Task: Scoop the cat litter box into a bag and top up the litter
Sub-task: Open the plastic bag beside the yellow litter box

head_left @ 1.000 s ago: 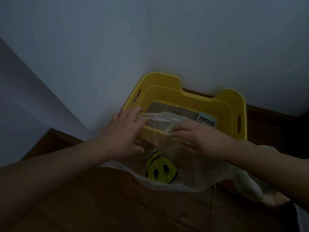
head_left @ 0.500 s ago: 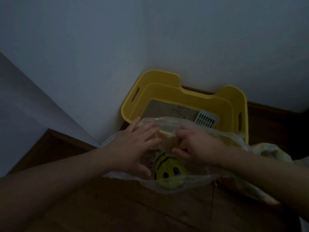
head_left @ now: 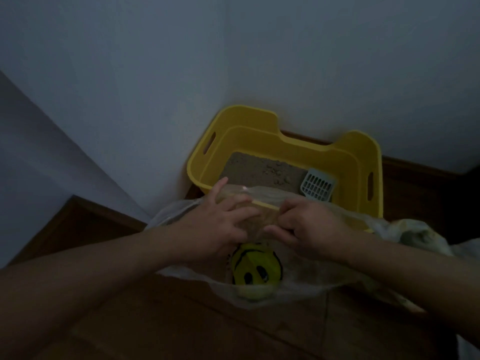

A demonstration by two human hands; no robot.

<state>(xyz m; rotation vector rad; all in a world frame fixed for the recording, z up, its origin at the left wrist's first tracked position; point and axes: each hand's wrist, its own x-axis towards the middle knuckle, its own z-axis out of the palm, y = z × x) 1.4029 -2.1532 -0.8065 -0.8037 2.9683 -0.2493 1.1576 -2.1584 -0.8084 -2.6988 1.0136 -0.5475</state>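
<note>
I had my left hand (head_left: 217, 226) and right hand (head_left: 309, 227) pinching the plastic bag (head_left: 301, 289), grip tight, litter box (head_left: 249, 118) just beyond them.

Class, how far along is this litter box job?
Done: nothing visible. In hand: left hand and right hand grip the smiley plastic bag at the near rim of the yellow litter box. Left: clumps lie in the litter, scoop leans untouched; scooping, topping up remain.

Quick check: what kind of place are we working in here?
Probably a dim corner of a home: plain walls meet above a wooden floor, with a yellow litter box tucked against them.
</note>
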